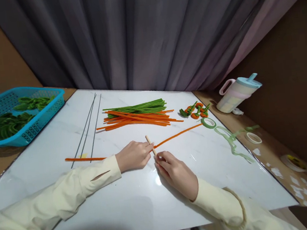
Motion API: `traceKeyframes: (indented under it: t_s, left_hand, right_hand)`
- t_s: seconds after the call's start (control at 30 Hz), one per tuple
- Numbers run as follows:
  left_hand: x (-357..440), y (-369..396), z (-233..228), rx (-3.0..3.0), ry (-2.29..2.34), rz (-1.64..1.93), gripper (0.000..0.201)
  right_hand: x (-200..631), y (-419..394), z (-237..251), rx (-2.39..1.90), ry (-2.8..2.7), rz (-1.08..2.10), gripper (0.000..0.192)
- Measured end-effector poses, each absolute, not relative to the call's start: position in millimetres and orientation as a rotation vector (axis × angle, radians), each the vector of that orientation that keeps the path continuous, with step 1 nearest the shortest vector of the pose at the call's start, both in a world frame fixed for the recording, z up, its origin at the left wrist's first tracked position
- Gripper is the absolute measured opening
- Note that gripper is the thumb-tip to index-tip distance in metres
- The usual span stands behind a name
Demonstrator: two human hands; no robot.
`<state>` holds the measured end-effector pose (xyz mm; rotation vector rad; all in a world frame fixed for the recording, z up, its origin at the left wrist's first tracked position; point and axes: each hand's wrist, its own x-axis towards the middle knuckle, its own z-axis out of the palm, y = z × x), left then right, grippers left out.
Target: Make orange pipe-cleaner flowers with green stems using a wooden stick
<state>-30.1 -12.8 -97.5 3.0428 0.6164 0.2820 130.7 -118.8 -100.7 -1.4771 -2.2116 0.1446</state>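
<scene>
The left hand (134, 155) is closed around a small wooden stick (150, 144) and presses on a long orange pipe cleaner (135, 147) lying flat across the white surface (125, 208). The right hand (176, 173) pinches the stick's lower end. Farther back lie a pile of orange and green pipe cleaners (138, 115), thin wires (88, 130), a green tape roll (208, 122) and a blue basket (16, 113).

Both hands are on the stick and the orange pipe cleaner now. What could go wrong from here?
1. The long orange pipe cleaner crosses the thin wires; its left end may drag them.
2. Its right end lies by the green tape roll and could nudge it toward the table edge.
3. The left hand and right hand pinch the wooden stick near one spot, so the stick might slip or twist.
</scene>
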Motion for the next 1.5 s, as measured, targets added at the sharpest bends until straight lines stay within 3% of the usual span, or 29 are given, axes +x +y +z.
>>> traceKeyframes:
  t_s: [0.4, 0.8, 1.2, 1.5]
  left_hand:
    - [-25, -10, -93, 2.952, 0.622, 0.310, 0.037]
    - [-15, -6, -87, 2.970, 0.517, 0.490, 0.012]
    - [-21, -9, -97, 2.905, 0.444, 0.459, 0.040]
    - [-20, -8, -98, 2.895, 0.431, 0.461, 0.040]
  right_hand:
    - [144, -118, -93, -1.333, -2.129, 0.420, 0.022]
    - [151, -126, -89, -1.374, -2.399, 0.134, 0.039]
    - [155, -126, -88, -1.441, -2.413, 0.060, 0.042]
    - [158, -124, -93, -1.486, -2.495, -0.011, 0.043]
